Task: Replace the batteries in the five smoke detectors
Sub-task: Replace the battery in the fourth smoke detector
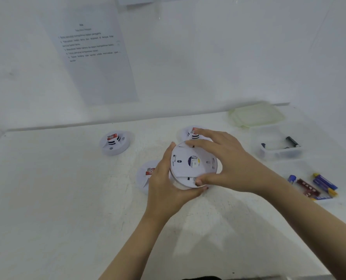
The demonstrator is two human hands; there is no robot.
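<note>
White table [67, 199]; instruction sheet [95, 63] on the wall at 11 o'clock. At centre, the left hand [168, 182] cups the 8 o'clock rim of the held detector [192, 164], back plate up. The right hand [226, 162] grips it from 12 to 5 o'clock. Far-left detector [115, 143] at 10 o'clock, near-left detector [146, 174] at 8, rear detector [192, 131] at 12. Tub [279, 155] and loose batteries [317, 184] at 3 o'clock. Risk: an uneven twist may snap the plate's tabs, and the right fingers may knock the rear detector.

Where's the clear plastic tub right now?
Head view: the clear tub sits at the far right of the white table, just in front of a pale green lid and behind the loose batteries.
</note>
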